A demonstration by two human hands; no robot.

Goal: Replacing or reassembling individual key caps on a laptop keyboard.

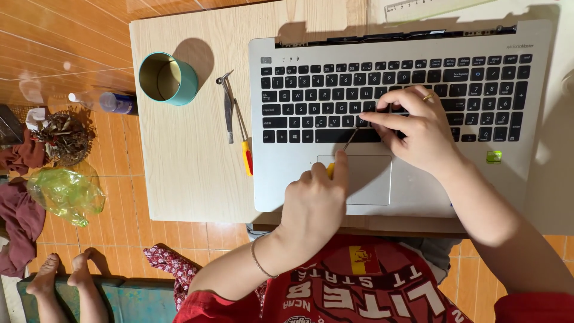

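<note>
Landmark = silver laptop base (418, 191), lying flat on a light wood table (179, 167), kbd facing up.

L hand (314, 203) sits over the laptop's touchpad (371, 179), fingers curled tight around a small screwdriver (347, 143) w/ yellow handle. Thin shaft angles up from the touchpad edge; tip meets the bottom key row near the space bar.

R hand (418, 128) rests on the kbd, mid-right. Holds nothing; fingers bent, index fingertip pressed on the keys just beside the screwdriver tip. Ring on one finger.

Left of the laptop, on the table: second screwdriver (244, 143) w/ red/yellow handle and metal tweezers (228, 110), lying side by side, just beside the laptop edge. Further left, teal tin can (167, 78), open end toward cam.

Above the laptop's top edge: clear ruler (430, 9), partly cut off.

Well left of the laptop, on the tiled floor: small bottle (107, 101), crumpled green plastic bag (66, 194). Another person's bare feet (63, 272) at lower left.
</note>
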